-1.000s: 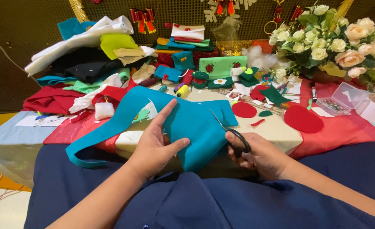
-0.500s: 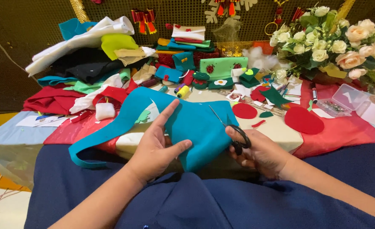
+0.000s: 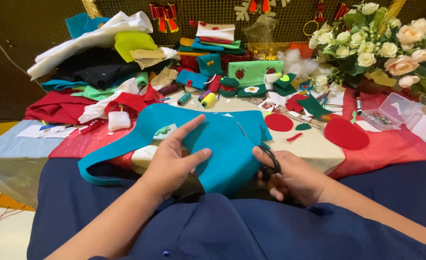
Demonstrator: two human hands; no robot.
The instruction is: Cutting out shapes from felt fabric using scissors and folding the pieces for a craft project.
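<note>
A sheet of turquoise felt (image 3: 222, 149) lies at the near edge of the table (image 3: 314, 147), draped partly over the person's lap, which is covered in dark blue cloth (image 3: 213, 231). A long strip of the same felt curves away toward 9 o'clock and ends near the table's left corner.

The left hand (image 3: 174, 161) rests flat on the felt, fingers spread, index finger pointing toward 1 o'clock and thumb toward 3 o'clock; it presses the sheet and clasps nothing. The right hand (image 3: 292, 175) sits at 3 o'clock of the felt, its fingers closed through the black handles of a pair of scissors (image 3: 261, 154). The blades point toward 11 o'clock and lie on or in the felt; whether they are parted cannot be told.

At 1 o'clock of the scissors lies a small red felt circle (image 3: 279, 122). A larger red felt circle (image 3: 346, 133) lies further toward 3 o'clock, on a red cloth (image 3: 396, 144). A clear plastic box (image 3: 393, 111) stands at 2 o'clock of that circle.

At 12 o'clock of the turquoise felt lie thread spools (image 3: 196, 98) and small green felt pieces (image 3: 254, 72). A heap of folded fabrics (image 3: 97, 58) fills the 10 o'clock area. A bouquet of pale roses (image 3: 386, 41) stands at 2 o'clock.
</note>
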